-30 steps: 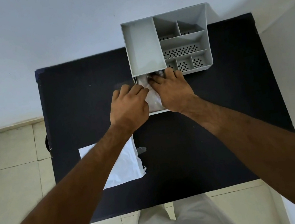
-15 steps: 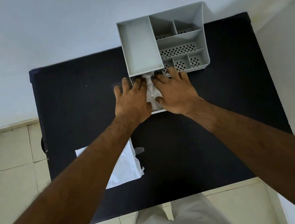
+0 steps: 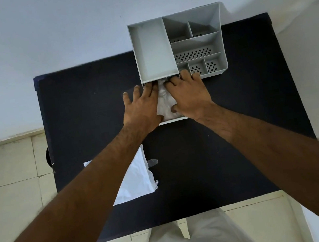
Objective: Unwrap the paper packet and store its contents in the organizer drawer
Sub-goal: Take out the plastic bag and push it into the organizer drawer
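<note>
A grey plastic desk organizer [image 3: 178,43] stands at the far edge of a black counter [image 3: 89,116], against a pale wall. Its top is split into one long open bin on the left and several smaller compartments on the right, some with perforated floors. From the base under the long bin, a shallow drawer [image 3: 173,120] is pulled out toward the person; only its white front edge and a little of its interior show between the hands.

Inside the drawer lies a crumpled white, cloth-like bundle [image 3: 164,103], the contents from the packet. Both hands lie flat over it, palms down. The left hand [image 3: 142,109] has its fingers spread, the tips reaching the organizer's front wall, the thumb at the near left side of the bundle. The right hand [image 3: 189,94] is also spread, fingertips at the drawer's opening beneath the organizer, thumb resting on the bundle's near right part. Neither hand pinches anything; they press down on the bundle and the drawer's sides.

Nearer the person, to the left, the opened white wrapping paper [image 3: 137,180] lies flat on the counter, partly hidden by the left forearm, with a small scrap of clear tape [image 3: 153,162] just beside its right edge.
</note>
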